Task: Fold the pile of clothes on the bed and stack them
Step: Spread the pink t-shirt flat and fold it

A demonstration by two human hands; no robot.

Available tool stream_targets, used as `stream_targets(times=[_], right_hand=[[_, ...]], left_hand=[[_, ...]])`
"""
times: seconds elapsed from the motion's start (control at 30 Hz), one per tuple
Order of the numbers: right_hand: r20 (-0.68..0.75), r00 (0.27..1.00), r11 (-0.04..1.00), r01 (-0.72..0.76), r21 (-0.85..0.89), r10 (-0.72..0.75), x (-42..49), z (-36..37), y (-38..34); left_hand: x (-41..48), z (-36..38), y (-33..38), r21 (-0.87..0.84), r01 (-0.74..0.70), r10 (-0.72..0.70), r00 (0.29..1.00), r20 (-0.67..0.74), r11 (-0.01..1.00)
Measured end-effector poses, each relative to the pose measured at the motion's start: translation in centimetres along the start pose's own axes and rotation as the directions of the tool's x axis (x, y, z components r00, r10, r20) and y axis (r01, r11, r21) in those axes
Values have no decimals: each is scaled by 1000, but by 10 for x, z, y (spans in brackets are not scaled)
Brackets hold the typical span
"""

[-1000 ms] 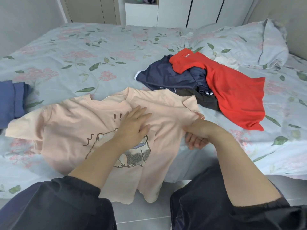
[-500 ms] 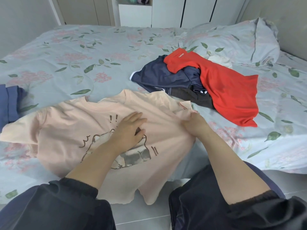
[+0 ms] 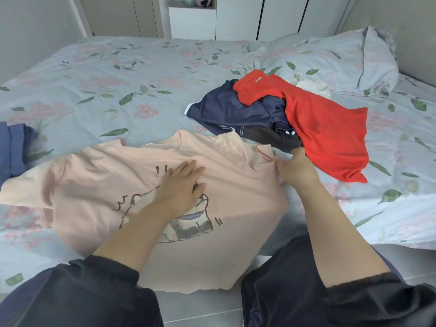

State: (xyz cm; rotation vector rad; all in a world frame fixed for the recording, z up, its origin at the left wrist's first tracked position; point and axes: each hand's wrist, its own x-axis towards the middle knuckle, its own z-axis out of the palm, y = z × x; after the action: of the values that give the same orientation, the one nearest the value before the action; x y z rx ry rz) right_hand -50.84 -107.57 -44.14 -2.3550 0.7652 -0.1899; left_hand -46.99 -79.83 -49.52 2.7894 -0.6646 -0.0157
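A wide bed [image 3: 118, 74] under a pale blue flowered sheet takes up most of the room. At its near edge a peach T-shirt [image 3: 236, 185] lies spread face up, its hem hanging over the side toward the person. Beyond it to the right waits the unfolded pile [image 3: 271, 112], a red shirt [image 3: 325, 128] draped over a navy garment [image 3: 224, 109]. At the far left sits a folded blue garment [image 3: 11, 147], seemingly the start of the stack. The person's left hand [image 3: 182, 185] lies flat, fingers straight, pressing the printed chest. The right hand [image 3: 296, 168] is curled at the nearest sleeve [image 3: 264, 153], apparently pinching the fabric, though its fingertips are hidden. The first fold seems about to begin: it calls for carrying that sleeve inward across the chest while the left hand anchors the cloth.
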Motion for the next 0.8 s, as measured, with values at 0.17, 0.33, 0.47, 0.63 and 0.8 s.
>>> stream_targets(times=[0.17,0.33,0.47,0.63,0.8], right_hand=[[58,998,998,-24,60,21,15,17,-15],[-200,971,991,127,-39,-132,26,16,-15],[-503,864,972,93,214,28,39,-5,-3],[-363,921,946,-20,323,143,51,-12,11],[-443,892,970,23,241,89,41,-16,10]], left_hand=[[2,-1,4,25,2,-2,1000,4,1000],[4,0,3,25,-10,10,1000,-16,1000],[6,1,1,26,-11,12,1000,-18,1000],[7,2,2,18,-16,16,1000,-5,1000],[5,0,2,28,-6,6,1000,0,1000]])
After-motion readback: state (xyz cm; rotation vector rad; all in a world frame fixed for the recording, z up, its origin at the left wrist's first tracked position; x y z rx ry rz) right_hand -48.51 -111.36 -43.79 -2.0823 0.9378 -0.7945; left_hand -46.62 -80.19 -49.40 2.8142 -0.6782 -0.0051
